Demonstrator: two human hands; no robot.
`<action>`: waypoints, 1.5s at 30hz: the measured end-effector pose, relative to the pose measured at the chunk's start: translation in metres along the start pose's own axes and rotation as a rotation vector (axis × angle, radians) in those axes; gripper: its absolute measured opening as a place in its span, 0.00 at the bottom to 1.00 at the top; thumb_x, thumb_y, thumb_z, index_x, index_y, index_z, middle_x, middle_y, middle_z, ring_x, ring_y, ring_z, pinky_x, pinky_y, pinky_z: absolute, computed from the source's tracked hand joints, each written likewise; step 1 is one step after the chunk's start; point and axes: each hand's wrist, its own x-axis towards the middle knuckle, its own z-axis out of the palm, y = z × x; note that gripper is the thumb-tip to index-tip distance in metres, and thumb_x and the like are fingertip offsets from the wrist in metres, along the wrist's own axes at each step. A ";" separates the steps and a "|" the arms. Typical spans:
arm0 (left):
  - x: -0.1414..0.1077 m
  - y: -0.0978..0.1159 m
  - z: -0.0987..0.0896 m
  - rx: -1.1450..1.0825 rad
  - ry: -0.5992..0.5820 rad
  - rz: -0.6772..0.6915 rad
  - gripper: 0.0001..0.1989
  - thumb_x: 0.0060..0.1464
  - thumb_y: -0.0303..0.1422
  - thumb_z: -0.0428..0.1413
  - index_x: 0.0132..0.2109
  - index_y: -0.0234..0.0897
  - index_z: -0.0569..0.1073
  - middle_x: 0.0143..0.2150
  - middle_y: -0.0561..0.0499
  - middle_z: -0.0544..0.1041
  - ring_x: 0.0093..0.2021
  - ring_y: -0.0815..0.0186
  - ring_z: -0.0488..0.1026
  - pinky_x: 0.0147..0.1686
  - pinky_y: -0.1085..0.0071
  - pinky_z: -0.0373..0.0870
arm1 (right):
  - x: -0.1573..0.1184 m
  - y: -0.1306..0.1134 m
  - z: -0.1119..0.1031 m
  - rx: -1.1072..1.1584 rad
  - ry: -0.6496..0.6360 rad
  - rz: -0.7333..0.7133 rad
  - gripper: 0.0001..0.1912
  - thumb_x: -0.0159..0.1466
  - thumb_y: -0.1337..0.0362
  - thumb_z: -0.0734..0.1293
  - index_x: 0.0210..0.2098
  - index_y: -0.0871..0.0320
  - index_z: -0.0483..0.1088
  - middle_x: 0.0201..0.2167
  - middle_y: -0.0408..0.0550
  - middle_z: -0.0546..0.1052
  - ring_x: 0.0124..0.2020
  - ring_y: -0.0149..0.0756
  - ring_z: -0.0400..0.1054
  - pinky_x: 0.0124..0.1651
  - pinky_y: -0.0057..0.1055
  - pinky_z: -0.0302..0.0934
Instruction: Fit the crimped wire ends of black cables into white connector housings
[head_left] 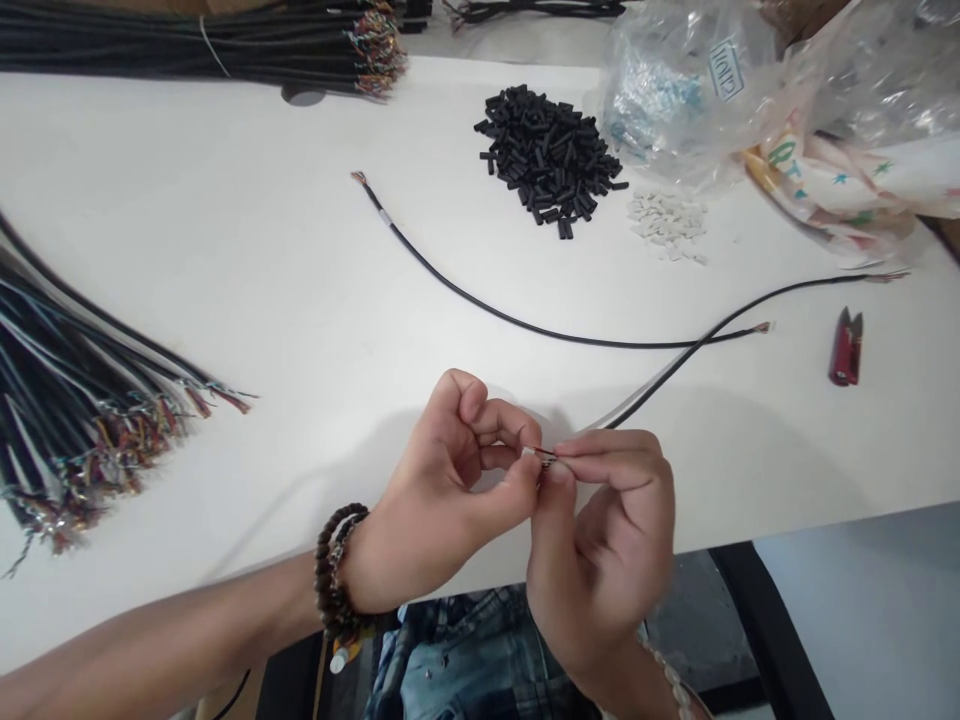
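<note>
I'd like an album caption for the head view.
Left hand and right hand meet at fine wires, black tubes piled beyond.

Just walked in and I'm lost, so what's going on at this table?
Someone is doing close work with both bare hands: the right hand pinches thin wires at the end of a black cable, with the left hand's fingertips right beside them; what those grip is too small to tell. A second cable crosses the first. Beyond lie heaped black tubes and small white pieces.
</note>
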 end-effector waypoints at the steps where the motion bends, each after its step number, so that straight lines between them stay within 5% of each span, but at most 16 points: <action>1: -0.001 0.000 0.000 0.007 -0.017 0.015 0.18 0.56 0.20 0.54 0.34 0.41 0.51 0.33 0.61 0.69 0.29 0.80 0.65 0.28 0.82 0.63 | -0.001 0.000 0.000 0.019 0.005 0.018 0.09 0.62 0.79 0.61 0.36 0.59 0.62 0.34 0.46 0.67 0.39 0.32 0.63 0.41 0.33 0.62; 10: 0.001 -0.002 -0.007 0.131 -0.085 0.116 0.17 0.60 0.23 0.55 0.36 0.42 0.52 0.35 0.59 0.70 0.35 0.76 0.68 0.38 0.76 0.70 | 0.011 -0.002 -0.013 -0.027 -0.106 0.039 0.07 0.63 0.78 0.63 0.34 0.60 0.65 0.33 0.48 0.70 0.37 0.32 0.67 0.37 0.30 0.65; 17: 0.002 -0.002 -0.007 -0.034 -0.013 -0.026 0.20 0.57 0.20 0.58 0.38 0.41 0.53 0.34 0.61 0.76 0.34 0.78 0.74 0.38 0.80 0.73 | 0.021 0.013 -0.027 -0.279 -0.224 -0.354 0.11 0.59 0.84 0.65 0.36 0.65 0.69 0.34 0.54 0.74 0.37 0.36 0.70 0.38 0.33 0.68; 21: 0.007 -0.001 -0.009 -0.139 -0.013 -0.094 0.21 0.56 0.18 0.59 0.39 0.41 0.53 0.33 0.60 0.79 0.34 0.77 0.77 0.38 0.80 0.73 | 0.027 0.020 -0.033 -0.230 -0.316 -0.432 0.12 0.59 0.84 0.66 0.39 0.66 0.70 0.37 0.54 0.75 0.39 0.37 0.71 0.38 0.33 0.68; 29: 0.008 0.003 -0.011 -0.182 -0.009 -0.159 0.22 0.55 0.18 0.61 0.38 0.41 0.54 0.31 0.57 0.81 0.31 0.73 0.76 0.36 0.76 0.72 | 0.045 0.024 -0.047 0.049 -0.548 -0.007 0.07 0.64 0.75 0.67 0.39 0.57 0.71 0.37 0.46 0.74 0.40 0.32 0.71 0.38 0.28 0.69; 33: 0.009 0.003 -0.010 -0.187 0.017 -0.166 0.23 0.53 0.19 0.62 0.37 0.41 0.54 0.30 0.56 0.81 0.31 0.73 0.76 0.36 0.76 0.72 | 0.055 0.027 -0.052 0.078 -0.656 0.028 0.06 0.66 0.72 0.67 0.40 0.56 0.71 0.38 0.46 0.75 0.41 0.34 0.71 0.40 0.31 0.70; 45: 0.009 0.001 -0.009 -0.209 -0.007 -0.159 0.20 0.55 0.20 0.61 0.39 0.41 0.55 0.31 0.58 0.78 0.31 0.74 0.74 0.33 0.77 0.69 | 0.048 0.022 -0.037 -0.111 -0.435 -0.407 0.09 0.60 0.79 0.66 0.37 0.62 0.69 0.33 0.48 0.74 0.36 0.33 0.68 0.36 0.33 0.65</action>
